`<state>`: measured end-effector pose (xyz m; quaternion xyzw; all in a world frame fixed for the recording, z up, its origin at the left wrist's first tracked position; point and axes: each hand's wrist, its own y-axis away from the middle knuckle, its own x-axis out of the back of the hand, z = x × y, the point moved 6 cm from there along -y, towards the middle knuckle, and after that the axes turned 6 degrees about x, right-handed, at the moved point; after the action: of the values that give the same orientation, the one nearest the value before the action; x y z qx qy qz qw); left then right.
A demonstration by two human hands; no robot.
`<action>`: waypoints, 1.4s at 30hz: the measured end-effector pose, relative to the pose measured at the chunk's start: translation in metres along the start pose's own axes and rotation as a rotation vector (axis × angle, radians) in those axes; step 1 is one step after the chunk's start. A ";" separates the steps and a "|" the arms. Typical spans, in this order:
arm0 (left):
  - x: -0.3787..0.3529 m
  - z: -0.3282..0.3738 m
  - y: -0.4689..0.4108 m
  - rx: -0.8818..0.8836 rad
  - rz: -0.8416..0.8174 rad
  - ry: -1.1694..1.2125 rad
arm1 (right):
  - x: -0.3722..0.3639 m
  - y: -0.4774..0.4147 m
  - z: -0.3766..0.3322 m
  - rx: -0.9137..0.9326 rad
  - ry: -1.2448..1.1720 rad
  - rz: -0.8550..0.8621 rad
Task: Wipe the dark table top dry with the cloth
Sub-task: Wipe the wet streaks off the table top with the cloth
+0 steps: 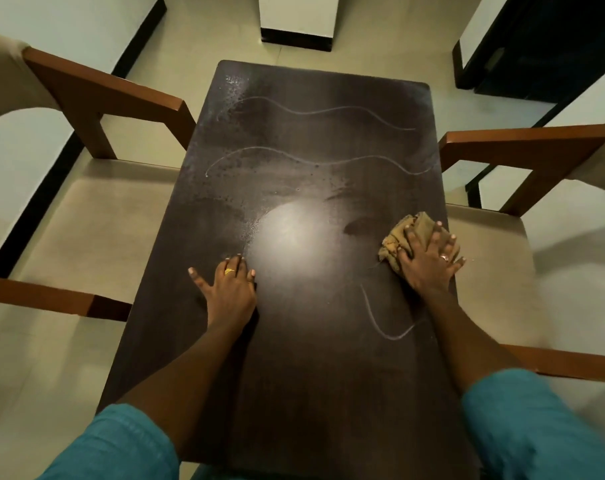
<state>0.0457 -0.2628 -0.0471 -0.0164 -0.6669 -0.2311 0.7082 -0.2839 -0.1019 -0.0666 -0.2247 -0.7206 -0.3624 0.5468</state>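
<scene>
Now right hand pressing bunched cloth near table right edge, fingers spread flat over it. Left hand flat on top, fingers open, bracing. Risk: cloth slides off edge on outward stroke; far droplets, seemingly wet, smear if cloth soaked

Glossy dark table top, wet-streaked; crumpled tan cloth; brown wooden chair arms.

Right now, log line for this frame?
right hand: pressing cloth, right edge | left hand: flat on table top | far half: wet
</scene>
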 end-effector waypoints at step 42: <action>-0.023 0.101 0.073 -0.301 0.021 0.043 | -0.044 0.122 -0.036 0.137 -0.008 0.052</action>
<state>-0.0236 -0.1568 -0.0369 -0.1244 -0.6092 -0.3215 0.7142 -0.1599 -0.0486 -0.0699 -0.2068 -0.7397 -0.2971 0.5672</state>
